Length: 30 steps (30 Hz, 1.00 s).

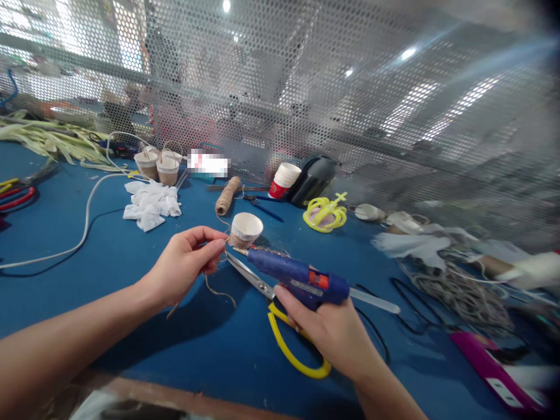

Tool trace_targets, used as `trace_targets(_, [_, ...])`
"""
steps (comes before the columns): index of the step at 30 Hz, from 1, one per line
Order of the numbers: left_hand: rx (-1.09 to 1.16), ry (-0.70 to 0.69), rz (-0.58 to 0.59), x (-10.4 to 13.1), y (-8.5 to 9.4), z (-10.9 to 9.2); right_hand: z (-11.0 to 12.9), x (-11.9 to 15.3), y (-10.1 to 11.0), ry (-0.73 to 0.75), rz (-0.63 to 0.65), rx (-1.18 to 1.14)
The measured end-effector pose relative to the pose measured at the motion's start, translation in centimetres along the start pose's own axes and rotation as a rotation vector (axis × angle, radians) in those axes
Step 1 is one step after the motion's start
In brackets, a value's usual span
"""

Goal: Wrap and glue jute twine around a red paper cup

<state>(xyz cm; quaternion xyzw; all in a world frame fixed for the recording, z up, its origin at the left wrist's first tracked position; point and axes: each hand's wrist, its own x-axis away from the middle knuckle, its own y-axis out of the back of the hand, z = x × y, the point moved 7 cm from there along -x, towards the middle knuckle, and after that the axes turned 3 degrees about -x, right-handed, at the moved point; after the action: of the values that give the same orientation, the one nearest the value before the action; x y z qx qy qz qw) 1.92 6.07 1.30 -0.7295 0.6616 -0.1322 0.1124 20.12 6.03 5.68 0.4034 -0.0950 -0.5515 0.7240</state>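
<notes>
My left hand (192, 262) pinches a thin strand of jute twine (221, 293), whose loose ends dangle below the fingers. In my right hand (326, 326) is a blue hot glue gun (289, 271), its nozzle pointing left toward the pinched twine and a glue stick poking out of its back. Just behind the nozzle stands a small paper cup (245, 229), white inside, with twine around its lower part. Scissors with yellow handles (280, 344) lie under the glue gun, blades toward my left hand. A roll of twine (227, 196) rests behind the cup.
Twine-wrapped cups (167, 171) and white lace (152, 201) sit at the left, near a white cable (90, 204). Pliers (265, 205), stacked paper cups (283, 179) and a yellow crown (324, 214) stand farther back. A purple power strip (494, 367) lies right, before a perforated metal screen (271, 76).
</notes>
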Motion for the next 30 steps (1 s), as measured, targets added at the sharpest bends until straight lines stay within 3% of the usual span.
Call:
trace_targets(5, [0.037, 0.013, 0.021, 0.1, -0.1, 0.1, -0.4, 0.1, 0.1, -0.008, -0.004, -0.033])
trace_targets(9, [0.025, 0.014, 0.021, 0.0, 0.0, 0.2, -1.1, 0.4, -0.2, -0.125, 0.075, -0.076])
trace_targets(15, [0.016, 0.0, -0.009, -0.2, 0.4, 0.1, -2.2, -0.5, 0.2, -0.285, 0.119, -0.377])
trace_targets(17, [0.012, -0.002, -0.004, -0.3, 0.5, 0.2, -3.1, -1.4, 1.0, -0.317, 0.06, -0.477])
trace_targets(20, [0.022, 0.004, 0.0, -0.3, 0.5, 0.3, -5.7, -2.8, 2.7, -0.38, -0.132, -0.578])
trace_targets(23, [0.048, 0.013, 0.002, -0.2, 0.5, 0.3, -8.6, -4.3, 3.2, -0.46, -0.202, -0.437])
trace_targets(30, [0.079, 0.061, -0.004, -0.2, 0.7, 0.8, -13.8, -6.9, 1.5, -0.64, -0.068, 0.024])
